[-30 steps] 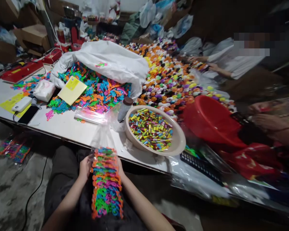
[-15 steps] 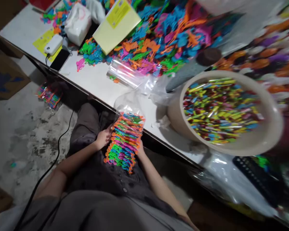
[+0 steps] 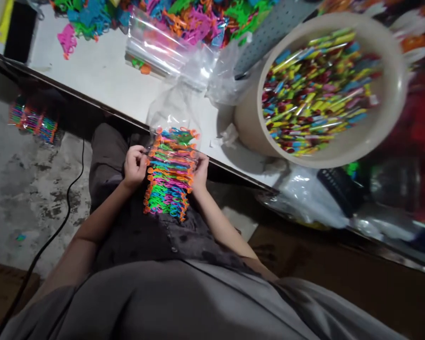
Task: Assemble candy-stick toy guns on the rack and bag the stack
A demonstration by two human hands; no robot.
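Note:
On my lap, against the table's front edge, rests a clear plastic bag [image 3: 172,106] packed with rows of small plastic pieces [image 3: 170,177] in orange, green, blue and pink. My left hand [image 3: 134,165] is closed, its fingers curled and pinching the bag's left side. At the opposite side my right hand [image 3: 200,172] pinches the film, its fingers partly hidden behind the bag. The loose upper part of the bag lies over the tabletop.
A stack of clear film bags [image 3: 166,47] lies on the table [image 3: 88,80] beyond my hands. To the right stands a beige tub [image 3: 250,113] of wrapped sticks. Loose coloured pieces [image 3: 198,23] are heaped behind. Another filled bag [image 3: 35,123] lies on the floor at left.
My view has shifted and come nearer the table. My hands have slid up to the sides of the bag, and the fingers of both now show more clearly.

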